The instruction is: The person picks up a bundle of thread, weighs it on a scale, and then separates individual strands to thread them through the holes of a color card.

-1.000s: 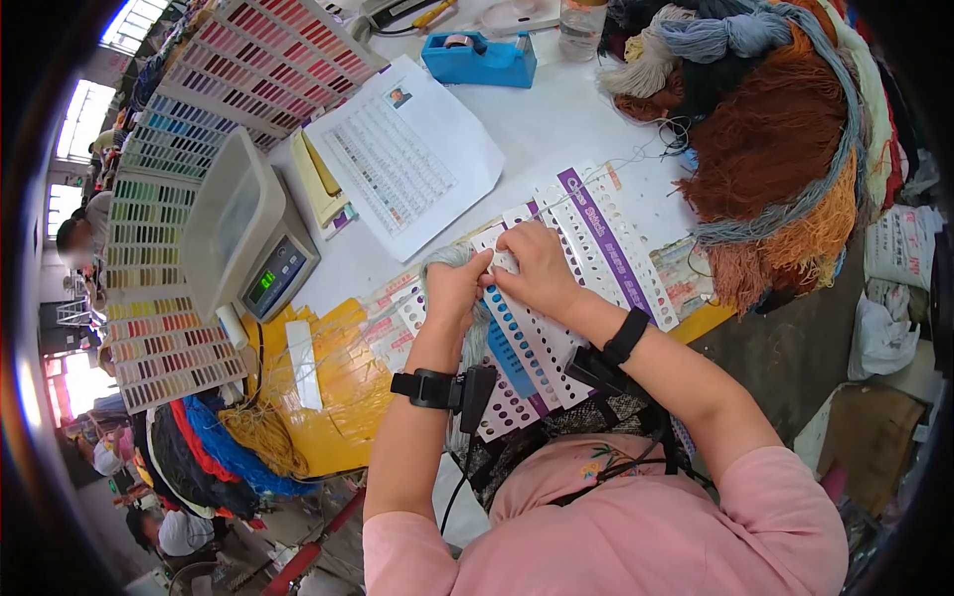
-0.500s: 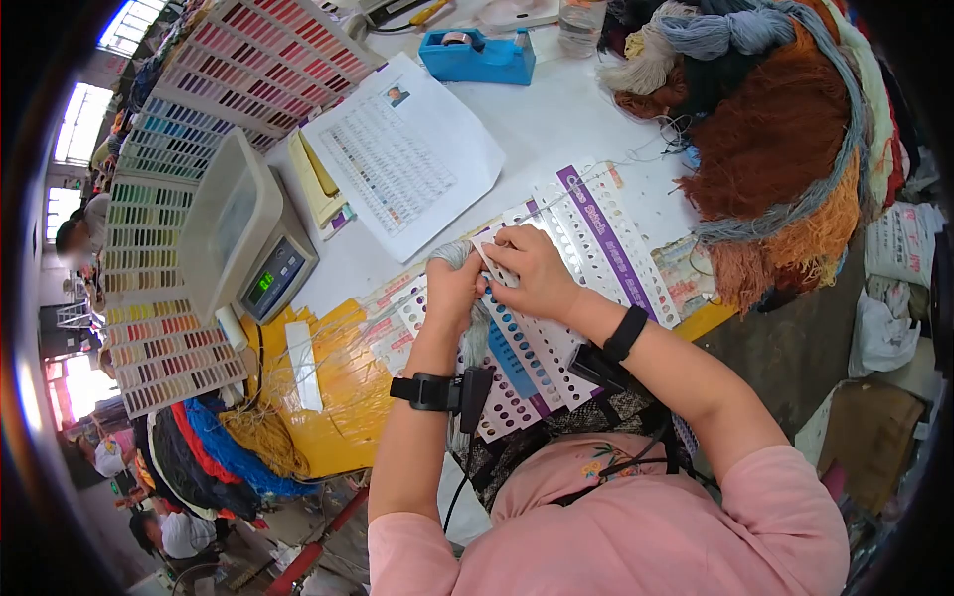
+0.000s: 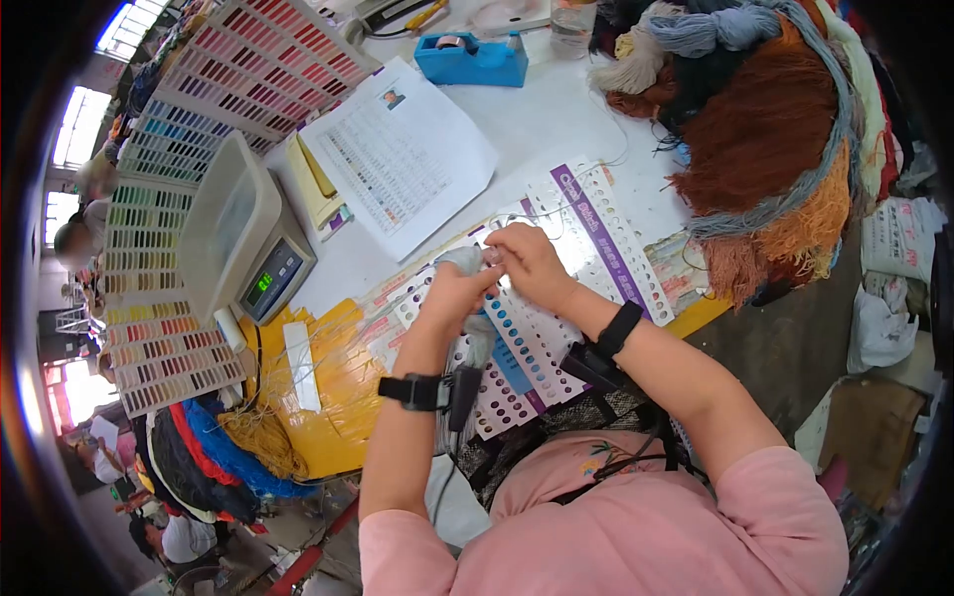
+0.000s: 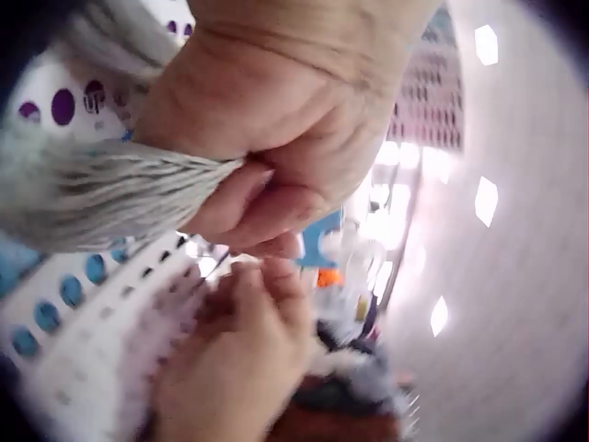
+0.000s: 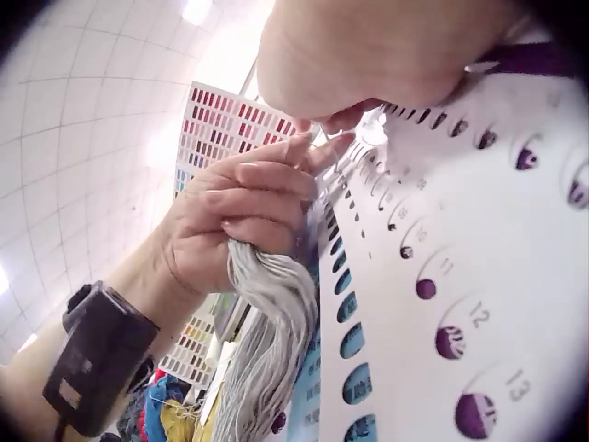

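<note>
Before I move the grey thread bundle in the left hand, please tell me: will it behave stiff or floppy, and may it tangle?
The grey thread bundle will likely be floppy: it bends and droops below the left hand. It may also tangle, since its many thin strands hang loose beyond the grip.

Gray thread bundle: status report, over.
Left hand gripping gray thread bundle. Right hand close by, its hold unclear. Punched card close alongside; no snag visible.
</note>
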Available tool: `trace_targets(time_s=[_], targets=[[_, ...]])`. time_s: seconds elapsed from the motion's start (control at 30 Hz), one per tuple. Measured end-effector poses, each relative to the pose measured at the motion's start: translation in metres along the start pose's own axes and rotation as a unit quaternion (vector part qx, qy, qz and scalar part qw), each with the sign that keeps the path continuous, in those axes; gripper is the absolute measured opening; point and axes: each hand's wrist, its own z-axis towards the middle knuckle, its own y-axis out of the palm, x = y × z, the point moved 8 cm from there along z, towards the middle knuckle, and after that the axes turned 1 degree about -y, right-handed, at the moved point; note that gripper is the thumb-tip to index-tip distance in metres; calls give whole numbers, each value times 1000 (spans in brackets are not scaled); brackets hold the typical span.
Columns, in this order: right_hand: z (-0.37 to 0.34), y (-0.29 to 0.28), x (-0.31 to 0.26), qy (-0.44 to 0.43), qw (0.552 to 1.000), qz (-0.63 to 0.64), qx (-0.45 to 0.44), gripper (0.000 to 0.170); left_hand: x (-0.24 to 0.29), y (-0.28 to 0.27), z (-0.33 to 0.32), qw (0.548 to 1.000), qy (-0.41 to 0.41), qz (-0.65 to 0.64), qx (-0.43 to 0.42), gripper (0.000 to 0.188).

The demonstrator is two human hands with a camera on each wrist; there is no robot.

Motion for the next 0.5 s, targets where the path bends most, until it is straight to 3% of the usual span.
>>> trace_targets(time_s=[0.03, 0.1, 0.13, 0.17, 0.2, 0.27, 0.37, 0.43, 0.47, 0.5], targets=[[-5, 5, -3, -28, 997, -74, -10, 25, 9, -14, -11, 998, 25, 46, 32, 20], [-8, 13, -9, -34, 981, -176, -76, 44, 18, -69, -46, 999, 1, -34, 22, 17], [-7, 12, -9, -29, 980, -183, -68, 43, 20, -116, -72, 989, 40, -119, 81, 15], [-7, 12, -9, -25, 980, -189, -62, 42, -3, -184, -90, 944, 74, -303, 112, 14], [-6, 14, -10, -23, 979, -193, -58, 41, -20, -249, -111, 885, 180, -416, 108, 15], [-7, 17, -11, -8, 976, -205, -74, 42, -106, -353, -154, 745, 156, -618, 197, 17], [-6, 19, -12, 3, 968, -230, -100, 42, -85, -281, -191, 814, 132, -443, 352, 22], [-6, 18, -15, -22, 972, -218, -87, 43, -76, -201, -166, 893, 58, -373, 247, 29], [-6, 18, -16, -36, 973, -212, -79, 43, -67, -158, -152, 881, 84, -447, 134, 31], [-6, 12, -22, -65, 982, -174, -19, 33, -53, -119, -141, 852, 112, -510, 16, 34]])
